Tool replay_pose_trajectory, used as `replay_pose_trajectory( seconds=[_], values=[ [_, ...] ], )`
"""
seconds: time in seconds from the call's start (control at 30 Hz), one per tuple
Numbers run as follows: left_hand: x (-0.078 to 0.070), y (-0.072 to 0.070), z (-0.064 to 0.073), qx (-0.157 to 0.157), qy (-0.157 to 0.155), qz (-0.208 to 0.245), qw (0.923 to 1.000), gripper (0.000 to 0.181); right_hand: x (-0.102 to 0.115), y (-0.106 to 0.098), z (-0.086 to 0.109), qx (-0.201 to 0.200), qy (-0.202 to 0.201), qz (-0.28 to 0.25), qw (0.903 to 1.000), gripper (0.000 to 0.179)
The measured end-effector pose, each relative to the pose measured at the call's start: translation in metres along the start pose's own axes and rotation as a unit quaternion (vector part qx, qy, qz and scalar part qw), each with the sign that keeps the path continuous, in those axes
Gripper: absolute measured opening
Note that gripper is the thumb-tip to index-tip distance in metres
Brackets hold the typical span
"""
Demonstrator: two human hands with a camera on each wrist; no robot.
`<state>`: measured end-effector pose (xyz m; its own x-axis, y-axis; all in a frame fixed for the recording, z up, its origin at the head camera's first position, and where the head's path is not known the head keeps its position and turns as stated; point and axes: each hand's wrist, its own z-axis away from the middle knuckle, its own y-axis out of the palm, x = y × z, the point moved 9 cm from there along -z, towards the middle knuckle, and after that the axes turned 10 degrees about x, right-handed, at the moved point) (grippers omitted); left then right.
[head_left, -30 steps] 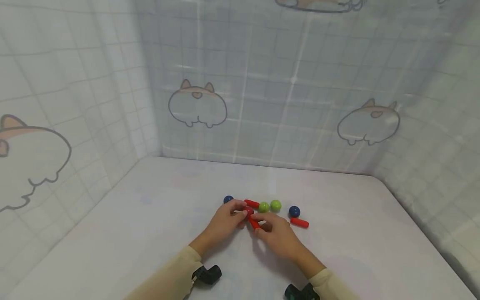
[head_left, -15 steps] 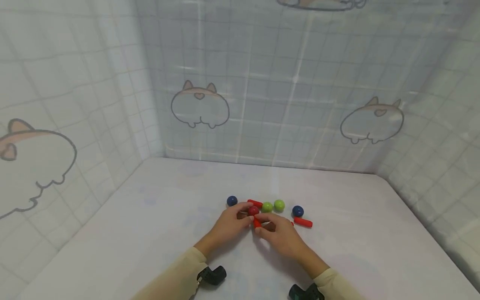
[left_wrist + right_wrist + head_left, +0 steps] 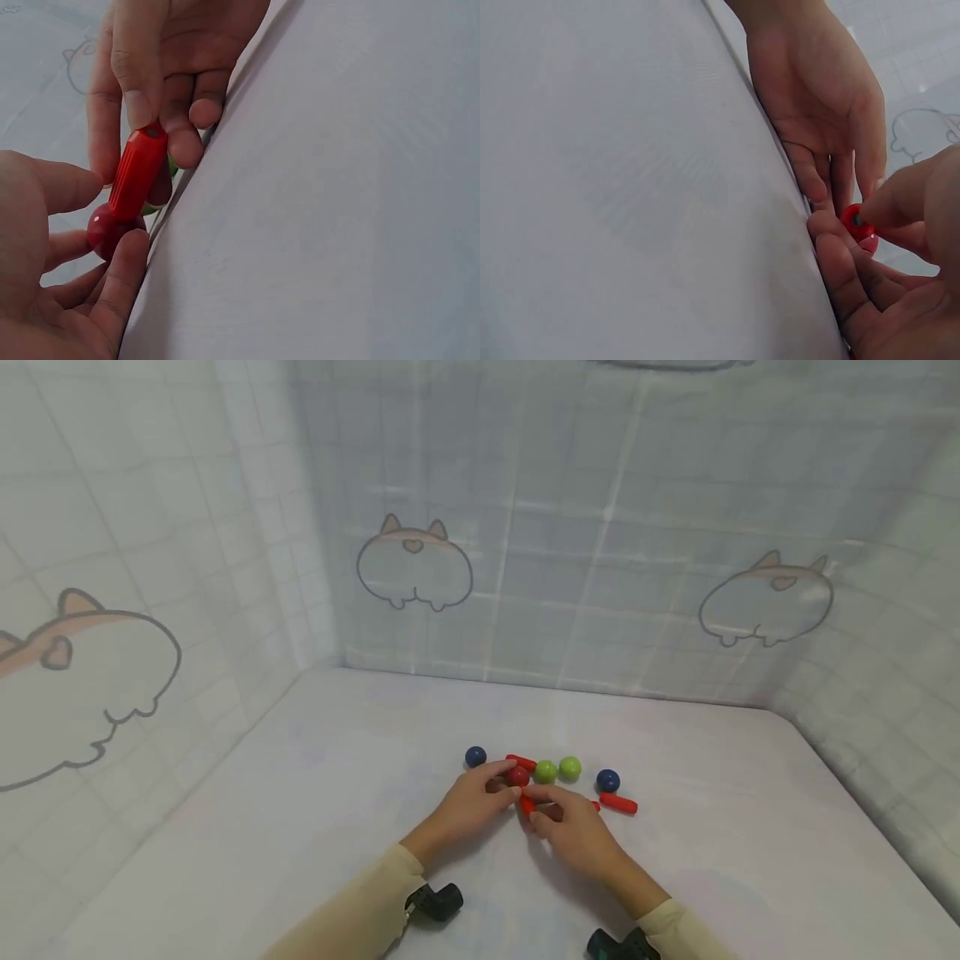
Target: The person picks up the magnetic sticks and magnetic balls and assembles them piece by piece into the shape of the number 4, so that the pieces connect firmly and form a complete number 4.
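Note:
In the head view my left hand holds a dark red, glossy ball with its fingers around it. My right hand pinches a short red ribbed stick between thumb and fingers. The left wrist view shows the stick tilted, with a hole in its upper end. Its lower end meets the ball; whether they are joined cannot be told. From the right wrist view, the stick's round end shows between both hands, and the ball is mostly hidden.
Behind the hands lie two green balls, a blue ball and another red stick. To the right are a second blue ball and a red stick. One more red piece is partly hidden by the right hand. Patterned curtains surround the white table.
The whole head view has shifted, so everything appears farther right. Both hands keep their holds on the ball and stick. The ball shows more clearly between the left fingers than one second ago.

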<state>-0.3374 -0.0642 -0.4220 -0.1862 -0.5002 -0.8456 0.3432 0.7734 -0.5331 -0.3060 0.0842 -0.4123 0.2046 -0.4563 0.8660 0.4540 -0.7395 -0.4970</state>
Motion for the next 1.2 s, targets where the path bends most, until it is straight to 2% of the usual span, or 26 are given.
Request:
replay_pose_trajectory(
  seconds=[0.17, 0.33, 0.53, 0.9, 1.0, 1.2],
  values=[
    [-0.002, -0.001, -0.002, 0.0, -0.014, -0.004, 0.9999, 0.053, -0.003, 0.0, -0.001, 0.015, -0.011, -0.035, 0.9992, 0.039],
    [-0.001, 0.003, -0.004, 0.011, -0.011, 0.003, 0.9999, 0.053, -0.009, 0.0, -0.001, 0.016, -0.01, -0.049, 0.9986, 0.038],
    [0.003, 0.001, -0.005, 0.008, -0.008, 0.004, 0.9999, 0.053, -0.008, 0.002, -0.003, 0.019, -0.005, -0.061, 0.998, 0.037],
    [0.005, 0.004, -0.005, 0.028, 0.007, 0.024, 0.9993, 0.051, -0.01, 0.004, -0.001, 0.008, 0.007, -0.027, 0.9996, 0.035],
    [0.007, 0.003, -0.005, 0.027, 0.007, 0.026, 0.9993, 0.051, -0.01, 0.005, -0.002, 0.011, 0.005, -0.032, 0.9994, 0.036],
    [0.005, 0.002, -0.005, 0.019, 0.008, 0.016, 0.9997, 0.052, -0.007, 0.005, -0.003, -0.004, -0.007, -0.006, 0.9999, 0.035]
  ],
)
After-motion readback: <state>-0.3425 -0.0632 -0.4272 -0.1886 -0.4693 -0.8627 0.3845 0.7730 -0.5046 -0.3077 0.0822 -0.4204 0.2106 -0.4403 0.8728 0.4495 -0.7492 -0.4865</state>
